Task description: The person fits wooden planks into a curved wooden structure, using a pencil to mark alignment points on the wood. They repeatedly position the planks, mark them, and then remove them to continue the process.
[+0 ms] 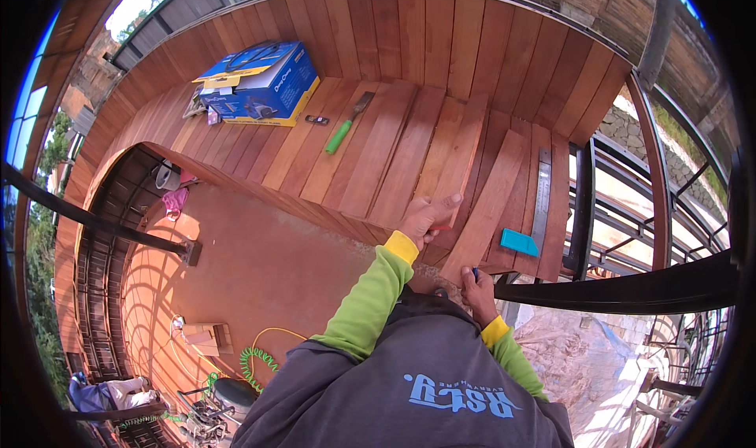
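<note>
My left hand (429,218) is closed round the near end of a reddish wooden board (466,161), its thumb along the top; a small red bit shows by its fingers. My right hand (478,292) is closed at the near end of a loose plank (492,204) lying askew. A small dark blue thing (475,274) pokes out of its fingers, its kind unclear. Right of that plank lies a square with a metal blade (542,196) and a teal stock (520,242). Farther left on the bench boards rests a green-handled chisel (339,136).
A blue and yellow tool box (260,86) stands on the curved wooden bench (236,145). Near it lies a small dark metal piece (316,120). A black metal beam (622,292) crosses at right. A green coiled hose (256,363) lies on the reddish floor (236,251).
</note>
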`<state>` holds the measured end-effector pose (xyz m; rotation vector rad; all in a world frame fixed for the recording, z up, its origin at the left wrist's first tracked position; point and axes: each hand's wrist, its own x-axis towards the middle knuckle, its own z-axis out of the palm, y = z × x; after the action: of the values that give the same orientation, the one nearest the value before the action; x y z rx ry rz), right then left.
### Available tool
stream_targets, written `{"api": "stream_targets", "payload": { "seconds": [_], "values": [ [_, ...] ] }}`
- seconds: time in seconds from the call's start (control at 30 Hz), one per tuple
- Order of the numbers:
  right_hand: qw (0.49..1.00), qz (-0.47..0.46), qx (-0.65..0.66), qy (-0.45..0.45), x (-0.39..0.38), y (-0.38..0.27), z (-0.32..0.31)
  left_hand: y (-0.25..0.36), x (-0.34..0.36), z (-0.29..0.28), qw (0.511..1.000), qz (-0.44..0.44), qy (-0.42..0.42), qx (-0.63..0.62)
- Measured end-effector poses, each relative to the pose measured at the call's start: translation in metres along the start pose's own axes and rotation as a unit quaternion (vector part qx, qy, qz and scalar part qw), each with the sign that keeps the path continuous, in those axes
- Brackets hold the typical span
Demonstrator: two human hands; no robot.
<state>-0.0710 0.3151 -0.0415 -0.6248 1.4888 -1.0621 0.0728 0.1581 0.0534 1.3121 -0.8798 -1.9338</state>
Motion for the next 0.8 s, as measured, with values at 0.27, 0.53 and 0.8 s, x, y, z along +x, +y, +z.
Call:
{"api": "stream_targets", "payload": {
  "seconds": [0.27,0.53,0.8],
  "values": [
    [0.998,0.028,0.047,-0.010,-0.010,-0.010,0.005,-0.021,0.006,-0.003,1.000,0.002,0.017,0.011],
    [0.998,0.025,0.057,-0.018,-0.014,-0.007,0.002,-0.038,0.020,0.001,0.990,0.088,-0.002,0.107],
    [0.998,0.039,0.053,-0.005,-0.016,-0.016,0.003,-0.036,-0.002,-0.007,0.955,0.150,0.097,0.236]
  ]
}}
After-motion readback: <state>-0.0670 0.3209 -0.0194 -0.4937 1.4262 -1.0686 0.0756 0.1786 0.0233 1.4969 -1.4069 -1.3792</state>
